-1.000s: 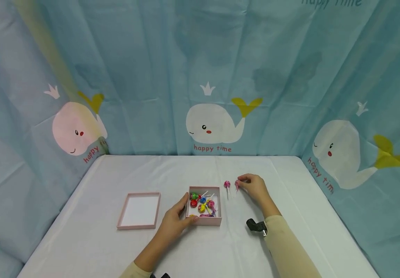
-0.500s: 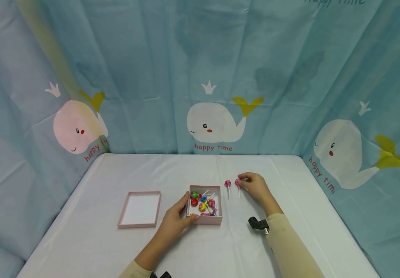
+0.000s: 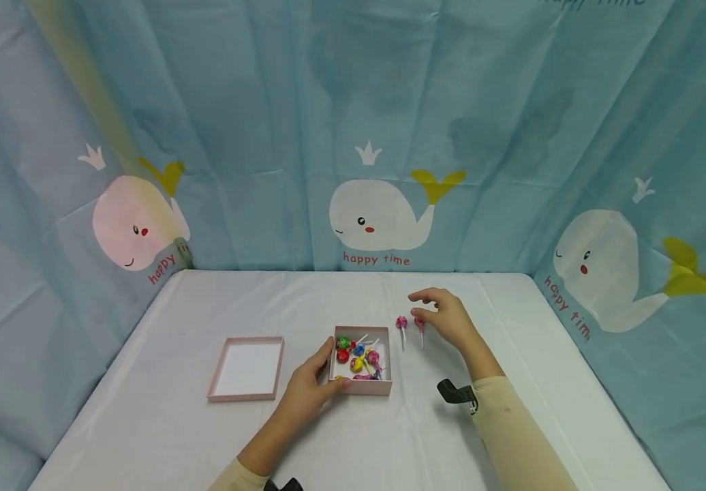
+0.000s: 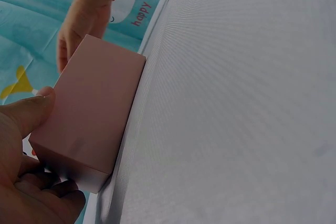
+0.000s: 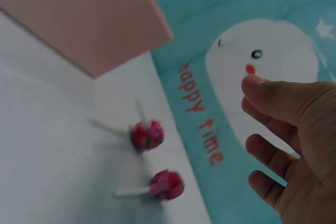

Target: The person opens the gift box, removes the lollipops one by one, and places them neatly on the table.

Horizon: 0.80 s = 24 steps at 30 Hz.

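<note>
My left hand [image 3: 307, 392] holds a small square pink box [image 3: 370, 388] by its near left corner. The thumb lies over the front rim, and the fingers are at the left side. Inside the box are several wrapped lollipops [image 3: 359, 350] in green, red, blue, yellow and pink. To its right, two pink lollipops lie side by side on the table, the left one [image 3: 401, 321] and the right one [image 5: 168, 184], sticks toward the near edge. Just above the right one, my right hand [image 3: 449, 322] hovers with loosely bent fingers and nothing in them.
A shallow pink lid [image 3: 245, 368] with a white inside lies to the left of the box. White cloth covers the table [image 3: 144, 436]. Blue curtains [image 3: 255, 136] printed with whales stand around its back and sides.
My right hand has let go of the right pink lollipop, now lying beside the other, and has lifted with its fingers spread apart. The left hand stays on the box.
</note>
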### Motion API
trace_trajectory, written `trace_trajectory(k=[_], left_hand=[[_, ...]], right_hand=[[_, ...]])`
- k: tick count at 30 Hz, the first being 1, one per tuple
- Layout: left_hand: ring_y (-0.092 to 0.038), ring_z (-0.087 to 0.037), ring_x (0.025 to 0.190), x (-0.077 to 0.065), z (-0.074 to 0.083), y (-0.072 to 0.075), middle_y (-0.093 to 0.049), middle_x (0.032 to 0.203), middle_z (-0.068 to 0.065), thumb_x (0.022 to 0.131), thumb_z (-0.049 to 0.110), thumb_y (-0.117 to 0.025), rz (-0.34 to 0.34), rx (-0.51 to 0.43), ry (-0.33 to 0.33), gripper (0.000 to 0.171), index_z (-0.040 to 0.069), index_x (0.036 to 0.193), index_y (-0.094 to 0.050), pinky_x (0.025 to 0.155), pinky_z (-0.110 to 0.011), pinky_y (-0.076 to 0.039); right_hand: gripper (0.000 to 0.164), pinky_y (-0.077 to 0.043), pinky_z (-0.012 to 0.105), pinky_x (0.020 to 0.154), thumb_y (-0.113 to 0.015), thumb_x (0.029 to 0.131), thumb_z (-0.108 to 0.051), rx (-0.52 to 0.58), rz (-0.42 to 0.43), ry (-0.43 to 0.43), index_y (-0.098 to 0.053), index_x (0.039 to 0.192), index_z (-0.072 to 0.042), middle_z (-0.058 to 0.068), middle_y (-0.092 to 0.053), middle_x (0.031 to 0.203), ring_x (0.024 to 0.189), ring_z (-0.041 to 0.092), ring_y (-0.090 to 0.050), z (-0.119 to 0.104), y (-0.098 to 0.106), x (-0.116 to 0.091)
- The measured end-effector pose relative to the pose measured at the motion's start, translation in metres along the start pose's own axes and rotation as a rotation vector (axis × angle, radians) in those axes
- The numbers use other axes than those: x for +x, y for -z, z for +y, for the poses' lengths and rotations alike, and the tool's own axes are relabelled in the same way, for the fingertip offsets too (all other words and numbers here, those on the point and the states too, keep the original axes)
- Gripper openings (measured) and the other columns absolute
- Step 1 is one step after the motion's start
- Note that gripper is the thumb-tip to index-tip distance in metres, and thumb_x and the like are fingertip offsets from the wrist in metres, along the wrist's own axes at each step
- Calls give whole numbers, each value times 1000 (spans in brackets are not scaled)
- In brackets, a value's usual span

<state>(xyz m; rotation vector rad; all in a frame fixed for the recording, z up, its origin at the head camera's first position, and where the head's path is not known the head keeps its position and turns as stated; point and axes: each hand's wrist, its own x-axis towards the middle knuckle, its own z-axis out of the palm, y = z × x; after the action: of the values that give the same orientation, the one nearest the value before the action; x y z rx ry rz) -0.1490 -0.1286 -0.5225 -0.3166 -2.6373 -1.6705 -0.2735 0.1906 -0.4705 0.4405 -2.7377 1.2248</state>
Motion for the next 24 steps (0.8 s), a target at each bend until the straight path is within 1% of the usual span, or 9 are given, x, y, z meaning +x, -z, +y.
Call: trace_trajectory(k=[3,7,10,13,16,19,22,24], left_hand=[[-31,-25,153,1,0,0,-32,166,1,86,27,-85,-1,-6,22,91,15,161,-35,122,-42,-30],[-31,-25,153,1,1,0,-32,166,1,86,26,-85,-2,-9,29,91,15,161,-35,122,-42,-31],[-30,-25,153,1,2,0,-32,166,0,87,26,-85,-3,-13,25,90,15,161,-34,122,-42,-31],[-30,-25,153,1,2,1,-32,166,-2,87,26,-84,-4,-21,20,90,14,161,-34,122,-43,-30],[-29,-26,153,1,1,1,-32,166,-3,86,27,-84,-9,-31,16,91,12,161,-34,123,-43,-28],[-28,-25,154,1,0,1,-31,166,-1,86,30,-85,-16,-35,21,93,13,161,-33,123,-42,-28],[-28,-26,154,0,-2,1,-31,166,-1,86,32,-84,-20,-39,21,94,13,161,-33,123,-42,-28],[-28,-26,153,0,-2,1,-31,166,-1,86,33,-84,-21,-40,22,94,14,161,-33,123,-42,-28]], right_hand=[[27,-48,55,107,-79,92,-27,32,-22,39,-76,119,-20,-3,-72,120,119,23,-59,-17,3,0],[24,-47,58,108,-81,91,-25,57,-54,77,-77,115,-24,-6,-70,121,124,22,-57,-38,1,0],[22,-48,57,108,-82,90,-24,54,-84,108,-78,111,-27,-9,-69,119,124,20,-57,-50,-3,0],[21,-50,54,106,-83,89,-22,41,-127,172,-79,109,-27,-10,-69,116,121,18,-58,-60,-9,0],[22,-53,51,101,-83,88,-20,16,-173,249,-79,109,-24,-12,-70,113,117,15,-59,-65,-16,0],[22,-56,47,96,-84,87,-17,-9,-219,309,-80,108,-22,-14,-70,110,113,13,-59,-68,-22,1],[20,-56,43,96,-83,88,-18,-35,-263,335,-80,107,-23,-15,-70,109,112,11,-59,-70,-28,2],[18,-55,43,97,-83,88,-19,-40,-294,345,-80,106,-22,-15,-70,108,112,12,-59,-71,-32,2]])
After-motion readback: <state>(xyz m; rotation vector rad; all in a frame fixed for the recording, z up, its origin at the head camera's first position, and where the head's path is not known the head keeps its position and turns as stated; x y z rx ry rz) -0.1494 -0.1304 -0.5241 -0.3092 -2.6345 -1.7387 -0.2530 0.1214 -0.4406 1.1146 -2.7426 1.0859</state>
